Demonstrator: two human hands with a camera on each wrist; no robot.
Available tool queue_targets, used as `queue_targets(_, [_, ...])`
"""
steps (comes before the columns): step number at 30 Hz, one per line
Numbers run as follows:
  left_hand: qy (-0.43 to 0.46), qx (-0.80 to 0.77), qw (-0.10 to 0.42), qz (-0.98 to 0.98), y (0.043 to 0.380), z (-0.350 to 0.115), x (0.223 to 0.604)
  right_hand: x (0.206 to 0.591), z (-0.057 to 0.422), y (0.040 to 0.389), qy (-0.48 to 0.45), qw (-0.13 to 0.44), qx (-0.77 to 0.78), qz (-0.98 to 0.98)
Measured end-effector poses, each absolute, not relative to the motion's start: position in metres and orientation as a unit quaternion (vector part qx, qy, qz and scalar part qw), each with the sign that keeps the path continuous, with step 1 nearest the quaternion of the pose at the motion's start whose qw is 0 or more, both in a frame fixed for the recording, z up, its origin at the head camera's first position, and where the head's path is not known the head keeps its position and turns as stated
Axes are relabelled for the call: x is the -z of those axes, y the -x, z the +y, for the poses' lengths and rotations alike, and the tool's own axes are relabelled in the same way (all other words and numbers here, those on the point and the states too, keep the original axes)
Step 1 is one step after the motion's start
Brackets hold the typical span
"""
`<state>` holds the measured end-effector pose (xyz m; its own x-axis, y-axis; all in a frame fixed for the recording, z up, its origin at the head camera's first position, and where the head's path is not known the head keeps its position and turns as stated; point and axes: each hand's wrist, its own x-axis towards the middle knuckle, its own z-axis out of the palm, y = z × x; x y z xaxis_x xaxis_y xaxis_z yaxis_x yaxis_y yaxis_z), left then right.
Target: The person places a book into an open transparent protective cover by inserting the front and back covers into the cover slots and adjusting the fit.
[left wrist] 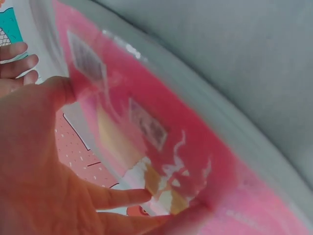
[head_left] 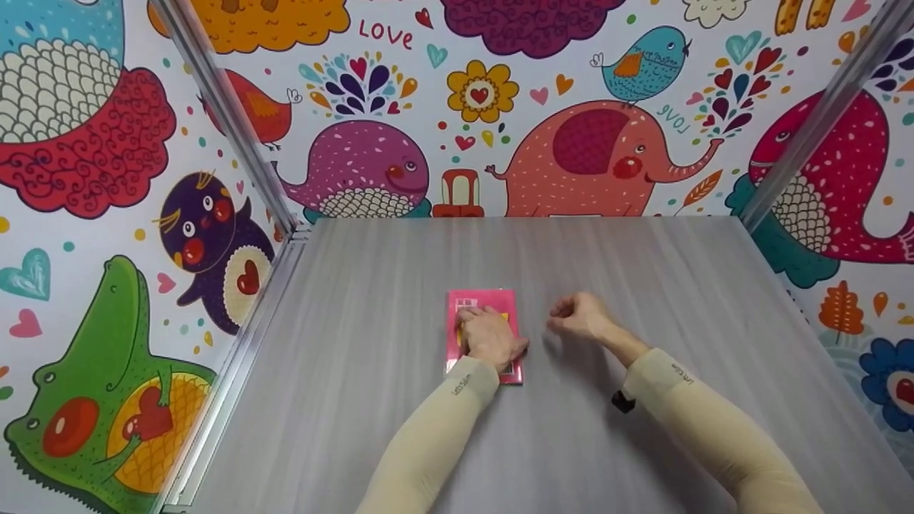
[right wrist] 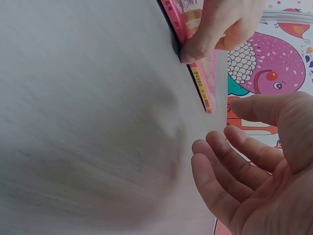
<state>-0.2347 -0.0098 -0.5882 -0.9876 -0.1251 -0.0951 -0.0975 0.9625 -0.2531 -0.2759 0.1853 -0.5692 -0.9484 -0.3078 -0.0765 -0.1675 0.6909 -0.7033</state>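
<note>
A thin pink book [head_left: 483, 296] with a glossy clear surface lies on the grey wood-grain table. My left hand [head_left: 491, 337] rests over its cover, fingers stretched toward the upper left and the thumb at the right edge. The right wrist view shows that thumb [right wrist: 193, 50] against the pink printed spine [right wrist: 200, 85]. Pale labels on the cover [left wrist: 193, 115] appear blurred in the left wrist view. Right of the book, my right hand [head_left: 582, 315] hovers apart from it. Its fingers [right wrist: 230, 171] hang loosely curled with the thumb apart, and nothing is between them.
The grey table [head_left: 371, 300] meets a wall with cartoon animals [head_left: 578, 164] at the back. A metal rail [head_left: 235, 343] runs along the left side, with metal posts at the back corners. A small black device [head_left: 623, 401] sits under my right wrist.
</note>
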Motion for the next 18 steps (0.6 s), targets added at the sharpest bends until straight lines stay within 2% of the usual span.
queue_targets(5, [0.046, 0.124, 0.034, 0.991, 0.235, -0.004, 0.587, 0.568, 0.184, 0.274, 0.127, 0.101, 0.374, 0.913])
queue_targets(9, [0.061, 0.055, 0.043, 0.996, 0.238, -0.001, 0.584, 0.568, 0.183, 0.273, 0.123, 0.106, 0.376, 0.912])
queue_targets(18, [0.053, -0.089, 0.101, 0.989, 0.251, -0.014, 0.564, 0.568, 0.183, 0.275, 0.115, 0.115, 0.381, 0.91])
